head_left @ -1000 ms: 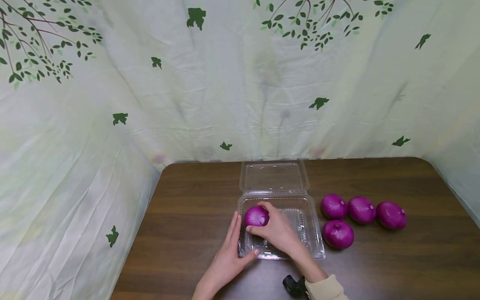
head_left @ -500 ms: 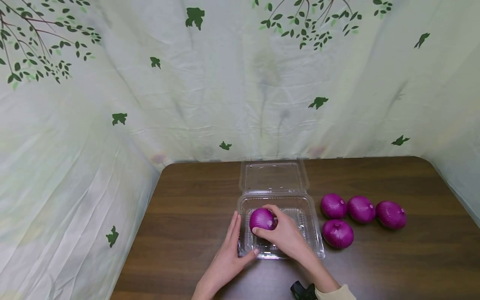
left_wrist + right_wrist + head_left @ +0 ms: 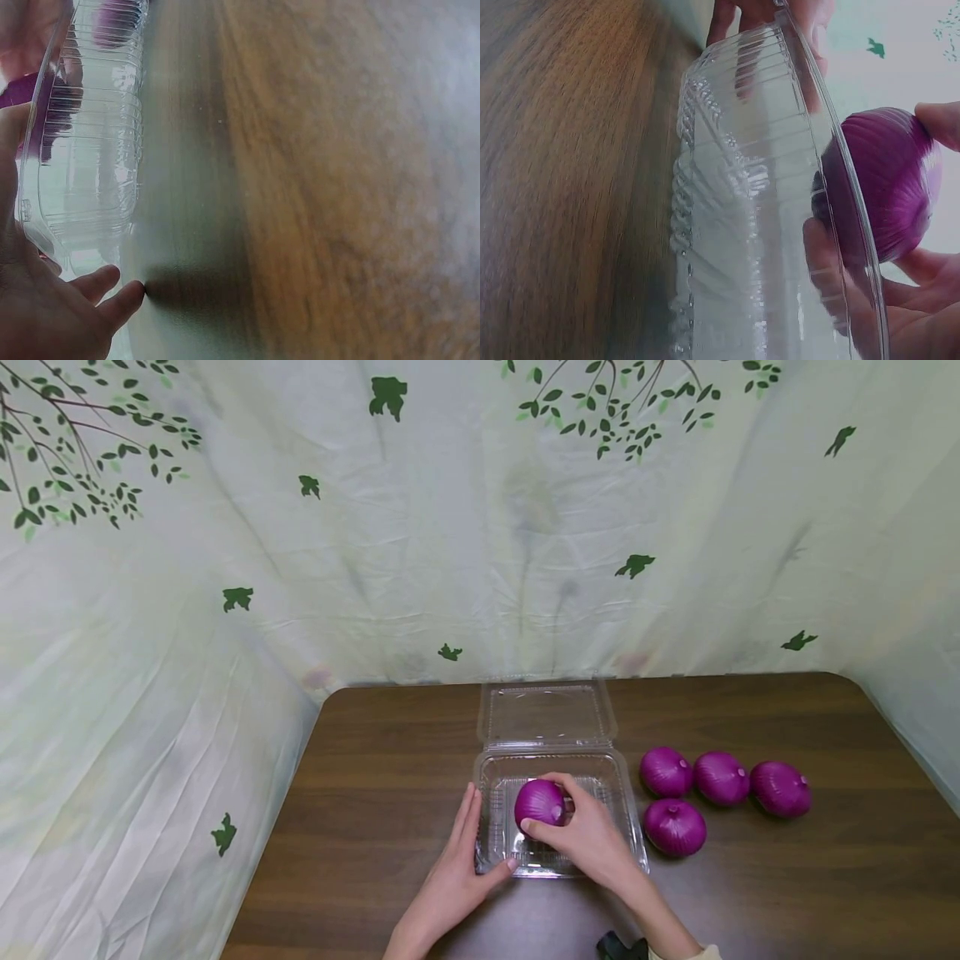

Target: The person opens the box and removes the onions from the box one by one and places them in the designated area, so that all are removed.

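My right hand (image 3: 596, 843) grips a purple onion (image 3: 538, 802) between thumb and fingers, over the left-middle of a clear plastic clamshell container (image 3: 615, 777). In the right wrist view the onion (image 3: 889, 180) is at rim height, partly seen through the clear wall, and raised above the container's floor. My left hand (image 3: 453, 877) rests against the container's front left corner. Its fingers lie straight along the left side and the thumb touches the front edge. The left wrist view shows that hand (image 3: 52, 307) beside the ribbed wall, some fingertips near the table.
The container's lid (image 3: 547, 714) lies open toward the back edge of the wooden table (image 3: 360, 827). Several purple onions (image 3: 722, 778) sit to the right, one (image 3: 675, 828) nearer the front. A leaf-patterned curtain (image 3: 480, 527) hangs behind the table.
My right hand has moved right and slightly toward the front with the onion, from the container's left side nearer its middle. The left hand and the other onions stay where they were.
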The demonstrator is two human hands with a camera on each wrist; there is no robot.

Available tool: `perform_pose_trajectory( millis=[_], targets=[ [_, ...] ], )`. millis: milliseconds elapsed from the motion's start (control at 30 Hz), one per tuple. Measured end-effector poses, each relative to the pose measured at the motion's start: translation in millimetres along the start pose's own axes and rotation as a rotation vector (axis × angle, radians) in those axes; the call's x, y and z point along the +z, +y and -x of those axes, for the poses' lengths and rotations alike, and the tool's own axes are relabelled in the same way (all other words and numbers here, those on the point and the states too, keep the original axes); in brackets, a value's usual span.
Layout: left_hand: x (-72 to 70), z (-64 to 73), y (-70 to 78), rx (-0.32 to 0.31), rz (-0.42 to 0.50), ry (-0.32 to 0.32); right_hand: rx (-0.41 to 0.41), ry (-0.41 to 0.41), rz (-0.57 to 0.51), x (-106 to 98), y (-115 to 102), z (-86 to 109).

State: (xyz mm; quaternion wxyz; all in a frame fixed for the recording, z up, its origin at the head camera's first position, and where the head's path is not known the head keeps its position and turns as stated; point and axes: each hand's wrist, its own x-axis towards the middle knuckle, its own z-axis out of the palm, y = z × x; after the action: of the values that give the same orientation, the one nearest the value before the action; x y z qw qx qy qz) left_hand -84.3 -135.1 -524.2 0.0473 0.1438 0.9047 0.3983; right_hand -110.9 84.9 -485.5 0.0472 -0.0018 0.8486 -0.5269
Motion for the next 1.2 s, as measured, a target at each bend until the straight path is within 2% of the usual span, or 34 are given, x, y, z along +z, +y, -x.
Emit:
perform_pose_trajectory(
  millis=[300, 667, 933, 1200],
  targets=[
    [-0.5, 0.7, 0.1, 0.006, -0.001, 0.008, 0.004, 0.047, 0.004, -9.0, 0.7, 6.8],
    [-1.1, 1.2, -0.6, 0.005, -0.001, 0.007, 0.016, 0.016, -0.062, -20.8, 6.6, 15.6],
    [-1.6, 1.2, 0.5, -0.005, 0.002, -0.001, -0.049, -0.028, -0.154, -28.7, 13.4, 22.6],
    [-1.8, 2.2, 1.3, -0.010, 0.002, -0.002, -0.090, 0.032, -0.163, -37.0, 15.7, 32.2]
  ],
)
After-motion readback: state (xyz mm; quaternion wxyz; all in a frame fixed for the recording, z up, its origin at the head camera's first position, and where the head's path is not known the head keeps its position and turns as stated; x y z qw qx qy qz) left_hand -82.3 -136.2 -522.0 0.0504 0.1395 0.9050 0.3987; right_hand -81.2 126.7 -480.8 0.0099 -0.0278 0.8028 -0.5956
